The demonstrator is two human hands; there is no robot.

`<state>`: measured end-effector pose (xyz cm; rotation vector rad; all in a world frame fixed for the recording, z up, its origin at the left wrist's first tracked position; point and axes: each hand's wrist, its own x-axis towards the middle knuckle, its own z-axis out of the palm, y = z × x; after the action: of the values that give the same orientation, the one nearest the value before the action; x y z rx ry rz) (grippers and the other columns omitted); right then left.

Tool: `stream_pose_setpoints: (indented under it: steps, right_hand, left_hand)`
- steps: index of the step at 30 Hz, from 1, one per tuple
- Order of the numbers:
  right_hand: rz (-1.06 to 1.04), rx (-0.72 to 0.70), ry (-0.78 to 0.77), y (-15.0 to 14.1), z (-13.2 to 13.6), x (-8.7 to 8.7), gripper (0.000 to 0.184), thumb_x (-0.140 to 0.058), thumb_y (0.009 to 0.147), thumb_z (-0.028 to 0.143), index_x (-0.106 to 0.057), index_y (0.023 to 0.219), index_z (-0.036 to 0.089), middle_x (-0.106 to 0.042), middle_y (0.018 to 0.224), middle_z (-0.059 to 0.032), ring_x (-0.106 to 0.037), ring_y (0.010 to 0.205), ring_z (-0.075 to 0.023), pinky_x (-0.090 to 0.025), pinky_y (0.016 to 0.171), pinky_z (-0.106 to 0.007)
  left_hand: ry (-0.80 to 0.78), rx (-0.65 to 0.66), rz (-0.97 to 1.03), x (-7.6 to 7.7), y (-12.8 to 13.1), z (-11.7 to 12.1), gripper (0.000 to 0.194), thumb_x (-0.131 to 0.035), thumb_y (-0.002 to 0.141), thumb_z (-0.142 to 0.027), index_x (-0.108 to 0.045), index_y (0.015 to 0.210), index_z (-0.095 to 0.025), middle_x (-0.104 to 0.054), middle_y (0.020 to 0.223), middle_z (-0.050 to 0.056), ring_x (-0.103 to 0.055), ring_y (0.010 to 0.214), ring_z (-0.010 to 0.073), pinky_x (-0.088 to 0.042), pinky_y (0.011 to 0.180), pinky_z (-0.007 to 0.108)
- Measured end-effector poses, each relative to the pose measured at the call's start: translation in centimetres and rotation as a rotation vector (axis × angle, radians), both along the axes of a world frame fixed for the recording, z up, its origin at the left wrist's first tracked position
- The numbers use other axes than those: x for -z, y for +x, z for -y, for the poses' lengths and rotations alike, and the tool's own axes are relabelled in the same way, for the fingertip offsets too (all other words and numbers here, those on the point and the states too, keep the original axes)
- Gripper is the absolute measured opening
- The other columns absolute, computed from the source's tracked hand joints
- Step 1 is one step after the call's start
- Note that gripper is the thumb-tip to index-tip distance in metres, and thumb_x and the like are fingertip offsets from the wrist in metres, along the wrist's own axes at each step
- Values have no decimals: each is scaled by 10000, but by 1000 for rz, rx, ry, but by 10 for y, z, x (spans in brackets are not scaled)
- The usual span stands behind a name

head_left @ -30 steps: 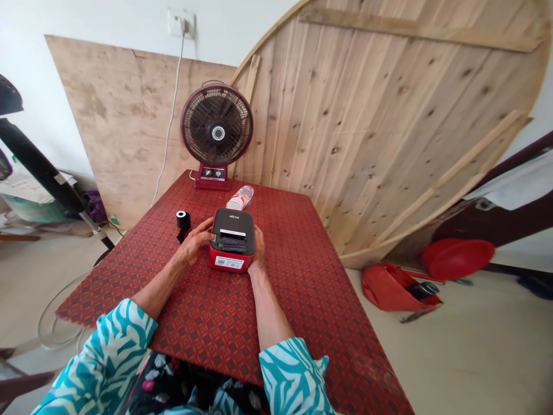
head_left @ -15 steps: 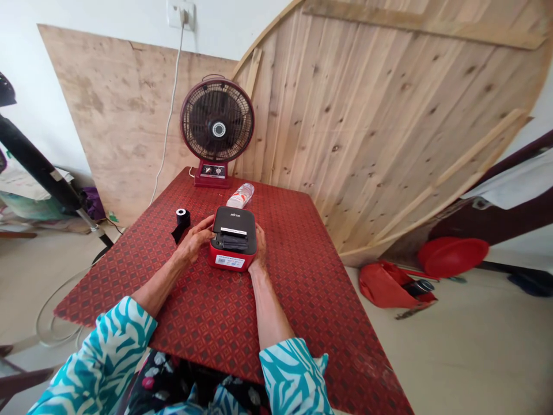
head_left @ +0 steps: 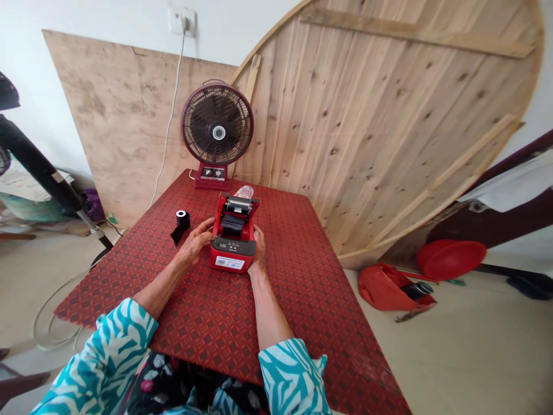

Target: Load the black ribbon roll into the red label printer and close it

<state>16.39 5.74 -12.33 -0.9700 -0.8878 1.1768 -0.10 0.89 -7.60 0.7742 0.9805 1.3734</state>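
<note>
A red and black label printer (head_left: pixel 233 262) sits on the table between my hands with its lid raised. Inside its open bay lies dark ribbon or roll material (head_left: pixel 232 223). My left hand (head_left: pixel 197 241) grips the printer's left side, its fingers against the casing. On the opposite side, my right hand (head_left: pixel 258 249) is wrapped round the casing, some of its fingers hidden. A roll of black ribbon (head_left: pixel 183 220) with a white core stands left of the printer, its loose end on the tabletop. Behind the raised lid, a clear plastic bottle (head_left: pixel 246 191) is partly hidden.
A dark red fan (head_left: pixel 217 132) stands at the back of the patterned red table (head_left: pixel 294 276). Wooden boards (head_left: pixel 345 132) lean against the wall. On the floor at right are a red bag (head_left: pixel 382 288) and a red basin (head_left: pixel 451 257). A black pole stand (head_left: pixel 43 164) rises at left.
The printer's black lid has swung up and back, exposing the inside and covering more of the bottle. Both hands stay at the printer's sides.
</note>
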Motion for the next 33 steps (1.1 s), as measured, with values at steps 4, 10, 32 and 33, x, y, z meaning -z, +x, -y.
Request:
stream_pose_setpoints:
  steps: [4, 10, 32, 33]
  right_hand:
    - [-21, 22, -45, 0, -1, 1, 467, -549, 771, 502, -630, 1127, 211, -692, 1060, -26, -611, 880, -149, -457, 767, -269]
    - [-57, 0, -28, 0, -6, 9, 518, -568, 754, 541, -612, 1150, 209, -694, 1070, -30, -616, 859, -147, -464, 771, -274]
    - [-157, -46, 0, -5, -14, 15, 457, -576, 753, 531, -641, 1100, 241, -688, 1084, -23, -613, 939, -177, -484, 812, -304]
    - [-156, -41, 3, -6, -14, 15, 457, -579, 750, 533, -643, 1097, 242, -689, 1084, -23, -611, 949, -180, -484, 817, -306]
  left_hand:
    - [5, -5, -34, 0, 0, 1, 752, -617, 555, -166, -567, 1305, -191, -710, 1139, 66, -643, 766, 168, -451, 625, 239]
    - [119, -49, -155, -4, -4, 1, 624, -667, 628, -228, -621, 1247, -163, -716, 1107, 84, -651, 960, 235, -486, 794, 289]
    - [236, 638, -2041, -79, 45, -67, 297, -467, 861, -191, -736, 986, -182, -730, 1045, 125, -670, 991, 261, -498, 795, 308]
    - [249, 664, -2035, -80, 45, -67, 296, -474, 862, -203, -728, 1014, -195, -728, 1066, 107, -664, 1005, 249, -493, 805, 295]
